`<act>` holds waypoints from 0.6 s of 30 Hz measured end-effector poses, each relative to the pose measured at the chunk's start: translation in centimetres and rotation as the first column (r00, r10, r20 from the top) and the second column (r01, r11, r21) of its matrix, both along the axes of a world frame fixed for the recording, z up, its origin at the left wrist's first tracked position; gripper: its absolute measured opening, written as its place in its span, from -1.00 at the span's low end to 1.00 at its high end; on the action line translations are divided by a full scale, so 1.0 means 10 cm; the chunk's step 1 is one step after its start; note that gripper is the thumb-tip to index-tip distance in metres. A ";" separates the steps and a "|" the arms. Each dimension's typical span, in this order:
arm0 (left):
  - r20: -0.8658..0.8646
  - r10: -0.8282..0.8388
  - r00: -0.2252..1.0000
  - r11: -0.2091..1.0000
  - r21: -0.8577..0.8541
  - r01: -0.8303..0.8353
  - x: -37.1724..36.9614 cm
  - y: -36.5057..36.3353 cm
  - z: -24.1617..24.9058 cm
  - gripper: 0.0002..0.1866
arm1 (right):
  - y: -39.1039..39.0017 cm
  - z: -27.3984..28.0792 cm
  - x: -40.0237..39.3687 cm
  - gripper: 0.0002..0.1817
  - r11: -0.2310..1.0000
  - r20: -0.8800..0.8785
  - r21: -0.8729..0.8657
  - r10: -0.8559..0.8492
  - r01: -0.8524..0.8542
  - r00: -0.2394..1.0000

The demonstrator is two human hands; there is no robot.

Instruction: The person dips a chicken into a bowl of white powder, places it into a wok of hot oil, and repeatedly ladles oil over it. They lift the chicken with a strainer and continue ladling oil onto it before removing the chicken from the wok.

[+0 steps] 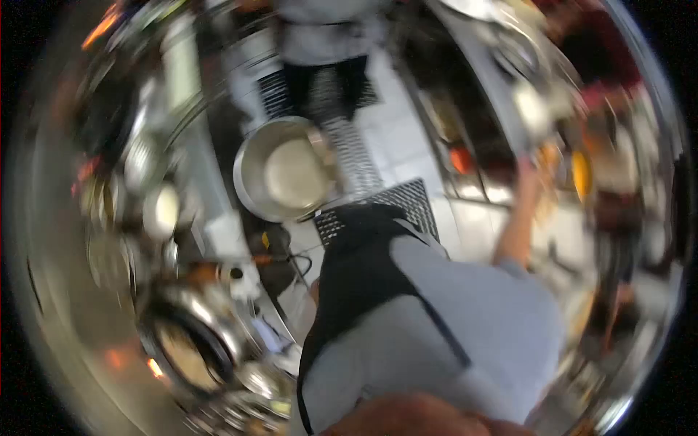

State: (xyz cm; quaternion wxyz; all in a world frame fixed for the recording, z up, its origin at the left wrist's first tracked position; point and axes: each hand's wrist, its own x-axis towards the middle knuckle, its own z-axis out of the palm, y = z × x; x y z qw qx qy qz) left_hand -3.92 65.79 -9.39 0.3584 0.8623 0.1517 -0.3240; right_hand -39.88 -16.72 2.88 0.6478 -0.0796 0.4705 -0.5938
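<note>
My right arm reaches out to the right, and my right hand (533,173) is at the edge of the right-hand counter, smeared by motion. Its fingers are not distinct beside a blurred orange-brown thing (547,155); I cannot tell whether it holds anything. An orange oval thing (581,174) lies just beyond. My left hand is out of sight, with only a sliver of skin showing at the left side of my black apron (356,269). In front of me, over the floor, is a large metal pot (291,174) with its pale inside facing up.
A person (323,36) in a grey top stands ahead, beyond the pot. Black perforated mats (411,203) lie on white floor tiles (407,138). Along the left runs a counter with a dark-rimmed pan (190,356), small flames (155,367) and a white bowl (163,211). Another person (596,51) is at the upper right.
</note>
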 end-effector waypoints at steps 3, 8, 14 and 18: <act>0.012 0.024 1.000 1.000 0.005 -0.025 -0.51 -0.58 -0.27 -0.80 | -0.16 -0.01 -0.12 -0.62 0.980 -0.142 0.048 0.197 -0.192 0.970; -0.156 0.242 0.958 0.961 -0.094 -0.259 -0.63 -1.26 -0.19 -0.79 | -0.17 0.14 0.18 -0.64 0.915 -0.459 0.189 0.404 -0.357 0.791; 0.146 -0.219 0.965 0.969 -0.083 0.233 -0.84 -1.21 -0.43 -0.75 | 0.54 0.41 0.63 -0.65 0.793 -0.651 0.347 0.588 -0.500 0.480; 0.331 -0.292 0.897 0.875 -0.287 0.391 -0.73 -1.41 0.42 -0.74 | 1.32 0.69 1.41 -0.65 0.522 -0.610 0.357 0.758 -0.774 0.231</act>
